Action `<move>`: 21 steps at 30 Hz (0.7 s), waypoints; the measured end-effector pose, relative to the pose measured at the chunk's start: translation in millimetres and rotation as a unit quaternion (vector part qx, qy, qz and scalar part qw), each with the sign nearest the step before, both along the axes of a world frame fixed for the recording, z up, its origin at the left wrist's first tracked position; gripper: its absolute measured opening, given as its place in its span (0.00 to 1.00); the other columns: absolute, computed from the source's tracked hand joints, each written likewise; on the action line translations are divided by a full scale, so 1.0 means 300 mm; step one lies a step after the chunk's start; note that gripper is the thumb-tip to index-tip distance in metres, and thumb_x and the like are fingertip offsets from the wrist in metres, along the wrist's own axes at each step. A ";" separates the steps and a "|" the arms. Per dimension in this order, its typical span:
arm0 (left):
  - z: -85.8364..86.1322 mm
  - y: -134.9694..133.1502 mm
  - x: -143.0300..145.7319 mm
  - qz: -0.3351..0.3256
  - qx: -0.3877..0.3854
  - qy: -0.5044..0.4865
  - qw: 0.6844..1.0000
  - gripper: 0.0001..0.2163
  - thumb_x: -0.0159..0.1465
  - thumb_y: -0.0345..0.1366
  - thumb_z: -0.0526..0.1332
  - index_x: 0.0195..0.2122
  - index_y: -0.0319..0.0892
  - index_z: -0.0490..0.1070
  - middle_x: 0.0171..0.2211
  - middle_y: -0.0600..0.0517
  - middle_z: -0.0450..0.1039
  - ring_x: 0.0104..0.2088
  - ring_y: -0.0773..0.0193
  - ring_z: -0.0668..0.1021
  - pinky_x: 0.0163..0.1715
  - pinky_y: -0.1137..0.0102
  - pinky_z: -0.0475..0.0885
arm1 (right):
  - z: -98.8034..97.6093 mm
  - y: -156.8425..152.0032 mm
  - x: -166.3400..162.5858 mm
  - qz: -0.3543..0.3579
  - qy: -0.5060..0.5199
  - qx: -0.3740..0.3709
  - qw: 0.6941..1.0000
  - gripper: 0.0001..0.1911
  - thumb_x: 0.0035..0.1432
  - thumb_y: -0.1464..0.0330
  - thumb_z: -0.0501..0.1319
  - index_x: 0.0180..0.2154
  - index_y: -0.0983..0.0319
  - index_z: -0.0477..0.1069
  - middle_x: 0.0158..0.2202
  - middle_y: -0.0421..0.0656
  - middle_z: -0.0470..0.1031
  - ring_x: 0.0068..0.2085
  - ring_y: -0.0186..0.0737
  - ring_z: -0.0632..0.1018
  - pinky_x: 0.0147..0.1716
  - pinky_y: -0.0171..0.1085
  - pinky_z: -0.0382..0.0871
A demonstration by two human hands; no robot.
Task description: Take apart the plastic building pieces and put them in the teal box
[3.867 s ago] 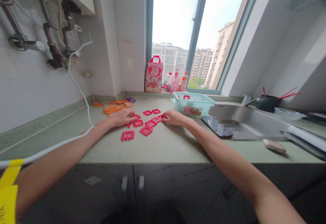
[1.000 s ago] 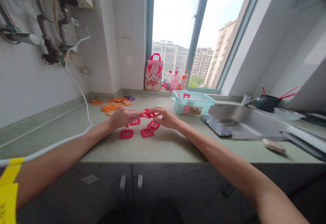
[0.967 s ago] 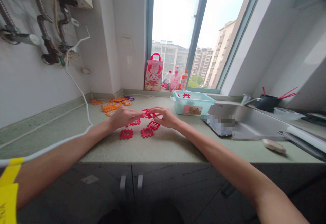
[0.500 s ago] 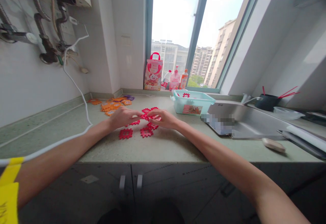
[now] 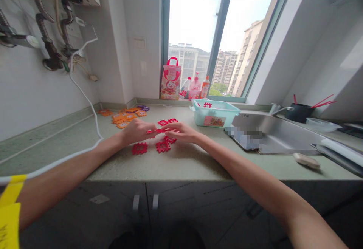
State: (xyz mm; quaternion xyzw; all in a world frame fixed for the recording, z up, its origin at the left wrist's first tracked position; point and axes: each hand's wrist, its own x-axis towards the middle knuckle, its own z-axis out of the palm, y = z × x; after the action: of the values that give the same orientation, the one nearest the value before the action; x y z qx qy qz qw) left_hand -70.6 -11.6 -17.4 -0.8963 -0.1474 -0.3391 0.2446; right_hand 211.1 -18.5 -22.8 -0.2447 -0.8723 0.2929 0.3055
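Note:
Between my two hands, a red toothed plastic tile (image 5: 160, 130) is held nearly edge-on above the counter. My left hand (image 5: 136, 131) pinches its left side, and my right hand (image 5: 182, 132) grips the right side with the fingers closed over it. Whether it is one tile or two joined is partly hidden by the fingers. Below the hands lie more red tiles, one flat at the left (image 5: 140, 148) and another, a red square frame (image 5: 162, 146), nearer the right hand. Further red tiles (image 5: 168, 121) rest just behind the fingers.
Orange tiles (image 5: 123, 119) and purple tiles (image 5: 144, 108) lie at the back left. A light green bin (image 5: 200, 119) holding red tiles stands right of the hands, by the sink (image 5: 283, 139). A white cable (image 5: 95, 118) crosses the counter's left side. Bottles (image 5: 195, 88) line the window.
The held red piece has tipped from showing its face to nearly edge-on, stretched between both hands. Both hands stay in almost the same place.

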 end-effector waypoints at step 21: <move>0.025 -0.032 0.004 -0.015 -0.018 -0.033 0.999 0.09 0.74 0.40 0.63 0.38 0.43 0.74 0.20 0.61 0.74 0.19 0.72 0.76 0.26 0.77 0.68 | 0.033 -0.018 -0.003 0.068 0.086 -0.158 0.981 0.28 0.60 0.49 0.71 0.50 0.65 0.84 0.39 0.45 0.83 0.39 0.39 0.78 0.42 0.37 0.70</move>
State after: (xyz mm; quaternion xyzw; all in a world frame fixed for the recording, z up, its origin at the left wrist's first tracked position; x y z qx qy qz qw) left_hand -69.3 -21.1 -9.8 -0.8910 -0.1479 -0.3693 0.2186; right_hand 210.2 -24.0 -12.9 -0.2039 -0.8001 0.4670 0.3164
